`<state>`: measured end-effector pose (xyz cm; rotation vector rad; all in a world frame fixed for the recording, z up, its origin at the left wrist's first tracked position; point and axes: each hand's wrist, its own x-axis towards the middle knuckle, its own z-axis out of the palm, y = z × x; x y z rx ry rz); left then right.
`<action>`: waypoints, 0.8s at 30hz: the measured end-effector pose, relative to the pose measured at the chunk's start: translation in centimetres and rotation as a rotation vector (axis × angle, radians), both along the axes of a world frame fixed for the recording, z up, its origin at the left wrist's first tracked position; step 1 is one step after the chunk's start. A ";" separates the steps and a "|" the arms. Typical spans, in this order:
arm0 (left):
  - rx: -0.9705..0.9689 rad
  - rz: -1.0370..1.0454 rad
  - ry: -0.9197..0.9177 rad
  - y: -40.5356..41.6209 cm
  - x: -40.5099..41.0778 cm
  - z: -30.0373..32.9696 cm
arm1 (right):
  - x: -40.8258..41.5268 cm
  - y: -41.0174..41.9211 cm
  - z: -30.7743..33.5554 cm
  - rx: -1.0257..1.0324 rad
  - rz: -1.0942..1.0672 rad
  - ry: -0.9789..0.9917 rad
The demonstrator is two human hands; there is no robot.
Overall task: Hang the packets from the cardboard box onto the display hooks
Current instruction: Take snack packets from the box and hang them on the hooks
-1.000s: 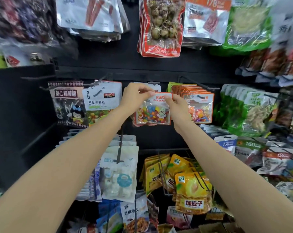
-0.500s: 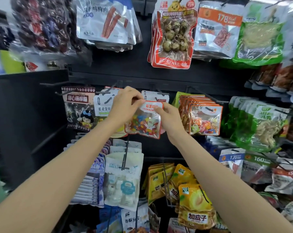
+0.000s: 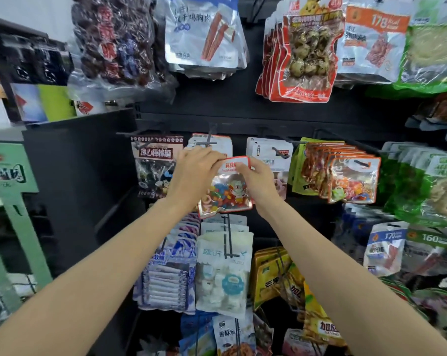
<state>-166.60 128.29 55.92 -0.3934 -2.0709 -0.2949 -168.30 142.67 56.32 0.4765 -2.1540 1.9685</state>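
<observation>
both hands' fingers (image 3: 218, 157) pinching candy packet (image 3: 226, 194)

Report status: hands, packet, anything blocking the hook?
Left hand and right hand pinch candy packet top. Packet off any hook. White packets hang behind it.

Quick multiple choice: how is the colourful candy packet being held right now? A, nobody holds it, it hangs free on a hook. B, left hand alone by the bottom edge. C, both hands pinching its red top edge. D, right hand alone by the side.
C: the left hand and the right hand both pinch the red top edge of the candy packet.
</observation>
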 end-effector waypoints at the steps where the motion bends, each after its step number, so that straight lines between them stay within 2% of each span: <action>1: 0.114 -0.036 -0.008 -0.6 0.3 -0.2 | 0.2 -0.4 0.0 0.009 0.009 0.007; 3: 0.394 -0.130 -0.099 -1.5 0.7 -0.1 | 0.4 -1.5 0.0 0.006 0.032 0.014; 5: 0.498 -0.144 -0.165 -2.2 0.7 0.2 | 0.6 -2.5 0.0 0.001 0.029 0.029; 17: 0.600 -0.360 -0.595 -4.5 -1.0 2.4 | 0.2 -3.8 -0.2 0.047 -0.112 0.041; 20: 0.563 -0.342 -0.580 -4.5 -2.0 2.5 | -0.4 -4.2 -0.5 0.083 -0.168 0.054; 24: 0.467 -0.237 -0.441 -4.3 -3.4 2.1 | -1.5 -4.3 -0.5 0.206 -0.270 0.177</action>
